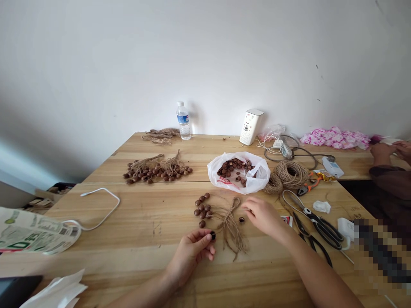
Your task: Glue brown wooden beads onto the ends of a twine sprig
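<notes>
My left hand (192,252) rests on the wooden table (138,231) and pinches a dark brown nut (212,235) between thumb and fingertips. My right hand (263,214) lies just right of a bundle of cut twine strands (230,226), fingers curled down toward the strands, next to a single loose nut (241,220). I cannot make out anything in that hand. A small cluster of several brown nuts (202,208) sits left of the twine. Behind them an open white plastic bag (239,172) holds more nuts.
Nuts tied on twine (157,169) lie at the back left, with a water bottle (183,121) and loose twine behind. Twine coils (289,174), scissors (316,222), pliers and cables crowd the right side. Another person's hands (390,152) work at the far right. A printed bag (32,233) lies left.
</notes>
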Demonstrator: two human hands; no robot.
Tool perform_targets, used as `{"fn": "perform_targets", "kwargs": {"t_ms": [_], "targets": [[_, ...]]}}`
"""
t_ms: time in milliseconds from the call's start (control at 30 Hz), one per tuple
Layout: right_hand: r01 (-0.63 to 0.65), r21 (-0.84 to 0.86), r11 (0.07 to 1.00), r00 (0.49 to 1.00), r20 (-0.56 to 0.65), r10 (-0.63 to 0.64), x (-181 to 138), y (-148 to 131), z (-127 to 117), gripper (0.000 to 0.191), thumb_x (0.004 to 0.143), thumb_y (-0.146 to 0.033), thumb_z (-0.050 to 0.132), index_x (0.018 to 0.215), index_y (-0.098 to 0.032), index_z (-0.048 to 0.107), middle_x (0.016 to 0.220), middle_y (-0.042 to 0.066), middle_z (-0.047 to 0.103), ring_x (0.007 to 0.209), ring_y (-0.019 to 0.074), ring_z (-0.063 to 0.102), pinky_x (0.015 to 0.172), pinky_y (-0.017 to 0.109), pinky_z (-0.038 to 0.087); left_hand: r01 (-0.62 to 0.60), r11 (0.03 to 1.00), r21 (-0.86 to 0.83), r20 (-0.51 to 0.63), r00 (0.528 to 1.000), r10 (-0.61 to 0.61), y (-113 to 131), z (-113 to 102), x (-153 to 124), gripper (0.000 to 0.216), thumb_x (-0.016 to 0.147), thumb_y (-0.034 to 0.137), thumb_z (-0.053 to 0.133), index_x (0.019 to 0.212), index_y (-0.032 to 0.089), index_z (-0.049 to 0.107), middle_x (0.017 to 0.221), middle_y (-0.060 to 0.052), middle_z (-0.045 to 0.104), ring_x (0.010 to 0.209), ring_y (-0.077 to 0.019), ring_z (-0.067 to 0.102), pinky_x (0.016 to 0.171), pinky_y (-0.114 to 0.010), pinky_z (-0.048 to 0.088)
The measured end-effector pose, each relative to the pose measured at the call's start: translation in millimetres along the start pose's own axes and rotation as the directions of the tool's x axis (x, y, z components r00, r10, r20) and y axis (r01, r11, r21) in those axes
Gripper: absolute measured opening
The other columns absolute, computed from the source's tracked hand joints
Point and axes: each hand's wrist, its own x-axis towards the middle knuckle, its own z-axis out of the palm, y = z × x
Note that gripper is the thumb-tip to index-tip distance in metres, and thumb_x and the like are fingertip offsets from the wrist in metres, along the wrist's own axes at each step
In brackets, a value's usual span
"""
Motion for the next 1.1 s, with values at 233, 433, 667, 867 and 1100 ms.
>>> {"fn": "perform_targets", "kwargs": {"t_ms": [233,433,667,867,1100], "targets": [[0.096,-0.158,0.983,0.949,0.313,-0.042,-2.8,-8.8,10.9,0.024,0.076,-0.005,0.059,0.097,-0.017,0.062,0.101,0.008,0.062,0.093,0.0237,0.059,0.076,0.03,0.045,0.004,1.0,-0.001,0.006,1.0,-0.004,1.4,0.8,-0.1,0.036,0.056,0.03,0.084,0.079,0.009,0.066,0.064,-0.002,0.067,0.049,-0.0119,0.06,0.045,-0.023,0.049],[0.073,-0.175,0.982,0.951,0.308,-0.016,-0.7,-8.2,16.5,0.022,0.077,-0.001,0.05,0.088,-0.015,0.063,0.093,0.009,0.063,0.085,0.0225,0.06,0.071,0.03,0.045,0.005,1.0,-0.008,0.005,1.0,-0.005,1.0,1.1,1.2,0.036,0.055,0.029,0.084,0.079,0.009,0.066,0.064,-0.003,0.067,0.049,-0.0122,0.061,0.045,-0.023,0.049],[0.039,0.24,0.97,0.997,0.054,-0.053,0.8,-2.5,22.5,0.025,0.075,0.002,0.049,0.081,-0.016,0.066,0.088,0.005,0.061,0.072,0.0137,0.058,0.066,0.024,0.045,0.008,1.0,-0.005,0.009,1.0,-0.008,0.5,0.0,-0.2,0.036,0.056,0.029,0.084,0.079,0.01,0.065,0.061,-0.002,0.066,0.048,-0.0124,0.061,0.045,-0.023,0.049],[-0.106,0.63,0.77,0.994,0.067,0.083,1.8,-6.0,20.5,0.017,0.073,-0.005,0.053,0.075,-0.016,0.067,0.088,0.006,0.063,0.068,0.0132,0.057,0.057,0.023,0.046,0.007,1.0,-0.009,0.009,1.0,-0.007,1.4,0.7,0.1,0.036,0.055,0.029,0.084,0.079,0.01,0.065,0.063,-0.002,0.067,0.048,-0.0123,0.061,0.045,-0.023,0.048],[-0.558,0.803,-0.211,0.825,0.564,-0.035,-0.9,-23.5,31.9,0.02,0.065,-0.015,0.071,0.083,-0.012,0.063,0.08,0.008,0.068,0.064,0.0125,0.06,0.049,0.021,0.049,0.018,1.0,0.006,0.018,1.0,-0.018,3.5,1.6,-2.4,0.036,0.056,0.031,0.084,0.079,0.01,0.065,0.06,-0.001,0.066,0.048,-0.0115,0.06,0.047,-0.023,0.048]]}}
